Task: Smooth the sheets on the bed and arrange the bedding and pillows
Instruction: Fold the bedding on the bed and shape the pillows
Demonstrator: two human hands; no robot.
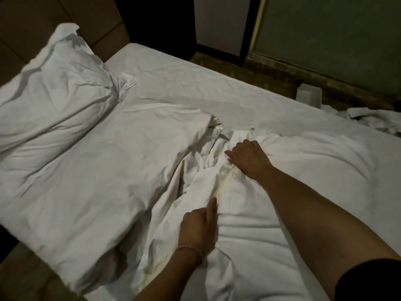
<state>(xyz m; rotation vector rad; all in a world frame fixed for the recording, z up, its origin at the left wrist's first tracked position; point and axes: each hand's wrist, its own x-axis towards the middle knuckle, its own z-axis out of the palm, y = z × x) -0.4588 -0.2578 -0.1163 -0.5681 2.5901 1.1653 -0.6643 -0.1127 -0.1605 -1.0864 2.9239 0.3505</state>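
Two white pillows lie at the head of the bed: one (54, 88) against the headboard, a flatter one (112, 161) in front of it. A third pillow or padded bedding (303, 170) lies to the right, with its bunched cover opening (208, 166) in the middle. My right hand (247, 157) grips the cover's edge at the far end of a yellowish seam. My left hand (201, 227) grips the same edge nearer me, thumb stretched along the fold. The white fitted sheet (195, 79) shows wrinkles beyond.
A brown padded headboard (32, 25) runs along the left. Past the far side of the bed are dark floor, a small white box (309, 96) and crumpled white linen (373, 118). A dark doorway and a green wall stand behind.
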